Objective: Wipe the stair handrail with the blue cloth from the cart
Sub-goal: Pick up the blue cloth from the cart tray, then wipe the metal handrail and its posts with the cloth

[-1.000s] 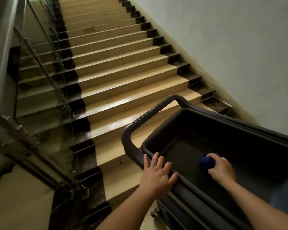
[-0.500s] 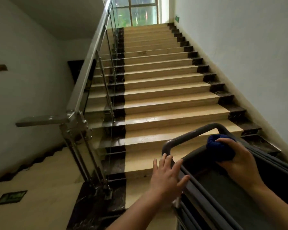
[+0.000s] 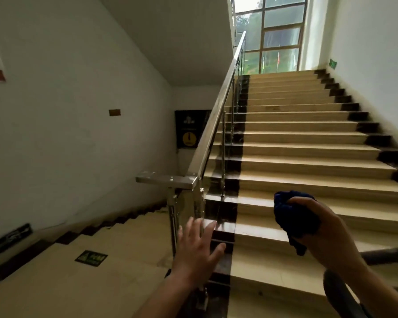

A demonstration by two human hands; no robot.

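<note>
A steel handrail (image 3: 216, 121) climbs from a flat end piece (image 3: 168, 180) at mid-left toward the window at the top. My right hand (image 3: 326, 235) is raised in front of the lower steps and grips a bunched dark blue cloth (image 3: 294, 216), well right of the rail. My left hand (image 3: 198, 251) hangs in the air with fingers spread, just below and in front of the rail's end post, touching nothing. Only the cart's dark handle (image 3: 386, 258) shows at the lower right edge.
Beige steps (image 3: 296, 157) with dark edging rise ahead to a landing window (image 3: 269, 35). A second flight descends at the lower left beside a white wall (image 3: 67, 111). Glass panels and steel posts (image 3: 172, 226) stand under the rail. A green floor sign (image 3: 91, 258) lies on the landing.
The view has swung up and left, away from the cart. My right hand lifted the blue cloth out of the cart tray. My left hand came off the cart's rim.
</note>
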